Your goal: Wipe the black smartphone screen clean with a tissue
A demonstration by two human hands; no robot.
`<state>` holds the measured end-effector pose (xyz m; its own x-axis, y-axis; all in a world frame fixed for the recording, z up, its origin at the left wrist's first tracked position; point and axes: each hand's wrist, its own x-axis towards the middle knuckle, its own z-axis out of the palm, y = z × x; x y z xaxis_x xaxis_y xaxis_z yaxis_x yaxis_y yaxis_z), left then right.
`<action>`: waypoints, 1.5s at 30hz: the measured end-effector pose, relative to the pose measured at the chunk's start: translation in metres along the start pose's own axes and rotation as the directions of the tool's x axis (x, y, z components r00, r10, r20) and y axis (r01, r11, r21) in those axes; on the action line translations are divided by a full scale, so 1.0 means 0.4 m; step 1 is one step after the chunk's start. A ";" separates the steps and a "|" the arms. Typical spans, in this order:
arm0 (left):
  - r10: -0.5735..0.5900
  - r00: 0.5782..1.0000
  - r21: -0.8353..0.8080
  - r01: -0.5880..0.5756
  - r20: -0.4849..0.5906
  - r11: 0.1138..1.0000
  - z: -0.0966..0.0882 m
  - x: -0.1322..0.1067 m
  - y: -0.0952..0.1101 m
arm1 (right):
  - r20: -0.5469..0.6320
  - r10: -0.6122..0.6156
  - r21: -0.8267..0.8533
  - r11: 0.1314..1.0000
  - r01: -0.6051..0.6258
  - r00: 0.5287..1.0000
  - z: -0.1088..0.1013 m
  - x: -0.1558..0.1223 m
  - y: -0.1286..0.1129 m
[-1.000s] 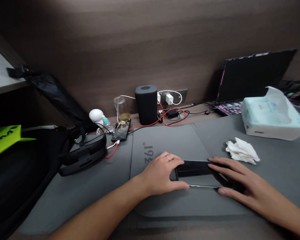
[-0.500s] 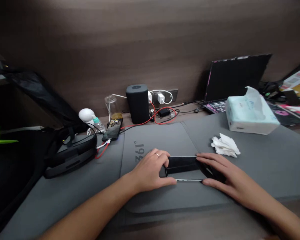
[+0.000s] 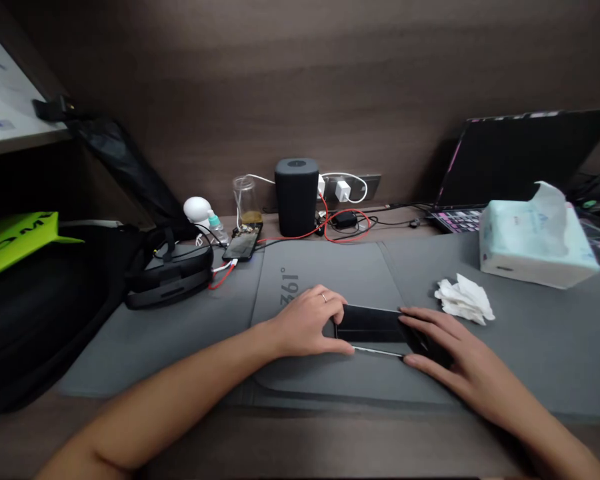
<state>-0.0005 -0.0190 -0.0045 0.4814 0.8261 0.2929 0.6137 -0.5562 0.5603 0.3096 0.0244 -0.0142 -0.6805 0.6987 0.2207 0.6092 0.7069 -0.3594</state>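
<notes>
A flat device with a dark glossy face and a thin silver edge, which looks like a smartphone, lies sideways on the grey mat. My left hand grips its left end, thumb along the near edge and fingers over the far edge; a ring is on one finger. Around the right end, my right hand has its thumb at the near edge and fingers at the far edge. Both ends are partly covered by the hands. Crumpled white tissue lies beyond my right hand.
A tissue pack and an open laptop stand at the right. Along the wall are a black speaker, a glass jar and red cables. A cabled phone and black headset lie left.
The head view has swung left, so more of the shelf and black bag shows. Both hands keep their hold on the smartphone, which appears slightly more tilted.
</notes>
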 end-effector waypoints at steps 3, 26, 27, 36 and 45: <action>-0.022 1.000 -0.003 0.022 0.012 1.000 -0.003 0.000 0.001 | -0.016 0.007 0.012 1.000 -0.007 1.000 -0.002 0.002 -0.012; -0.070 0.997 0.095 0.069 0.015 0.993 -0.009 -0.006 0.015 | -0.008 0.027 0.005 1.000 -0.027 1.000 -0.009 -0.002 -0.034; -0.067 0.998 0.092 0.065 0.018 0.994 -0.008 -0.006 0.013 | -0.012 0.012 0.001 1.000 -0.012 1.000 -0.007 -0.003 -0.030; -0.061 0.998 0.080 0.060 0.019 0.995 -0.003 -0.012 0.001 | -0.060 -0.074 -0.037 0.997 0.072 0.995 0.005 -0.007 -0.014; -0.047 0.998 0.117 0.042 0.044 0.992 -0.005 -0.013 0.006 | -0.061 -0.064 -0.041 0.997 0.062 0.996 -0.002 -0.005 -0.027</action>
<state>-0.0027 -0.0245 -0.0032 0.4787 0.8467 0.2321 0.7022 -0.5280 0.4776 0.3048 0.0156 -0.0103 -0.6920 0.6575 0.2981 0.5822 0.7524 -0.3080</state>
